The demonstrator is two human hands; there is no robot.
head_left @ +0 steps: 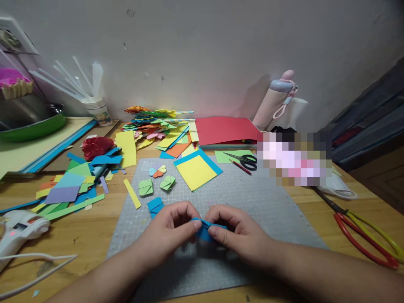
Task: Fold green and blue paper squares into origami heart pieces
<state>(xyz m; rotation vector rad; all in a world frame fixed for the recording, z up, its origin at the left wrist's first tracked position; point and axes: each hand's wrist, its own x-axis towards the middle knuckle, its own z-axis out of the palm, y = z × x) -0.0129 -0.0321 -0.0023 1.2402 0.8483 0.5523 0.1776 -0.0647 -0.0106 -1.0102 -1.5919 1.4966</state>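
Note:
A small folded piece of blue paper (205,234) is pinched between both hands above the grey cutting mat (252,210). My left hand (176,225) grips its left end between thumb and fingers. On the other end, my right hand (235,231) presses with its thumb on top; the fingertips behind the paper are hidden. Another folded blue paper piece (155,206) lies beside my left hand. Beyond it are two folded green paper pieces (145,187) and a multicoloured paper flower (157,170). A stack of yellow and blue square sheets (198,170) rests farther back on the mat.
Black-handled scissors (248,161) and a red pencil (240,167) lie at the mat's back edge. Large red-and-yellow-handled scissors (362,235) are at right. Paper scraps (69,185) and a white glue gun (19,231) with its cord occupy the left. A pink bottle (270,103) leans against the wall.

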